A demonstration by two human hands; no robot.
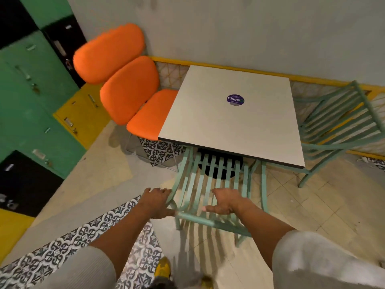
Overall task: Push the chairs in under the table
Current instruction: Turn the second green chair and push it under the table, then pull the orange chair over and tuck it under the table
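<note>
A square white table with a purple sticker stands against the wall. Directly below me a mint-green slatted chair has its seat partly under the table's near edge. My left hand wraps the left corner of its top rail. Over the same rail, near the middle, my right hand rests with fingers curled and thumb out. A second mint-green slatted chair stands at the table's right side, pulled out and angled away. An orange padded chair sits at the left side, seat partly under the table.
Another orange chair stands behind the first, near the wall. Green, yellow and black lockers line the left. A yellow rail runs along the wall. Patterned floor tiles lie at lower left.
</note>
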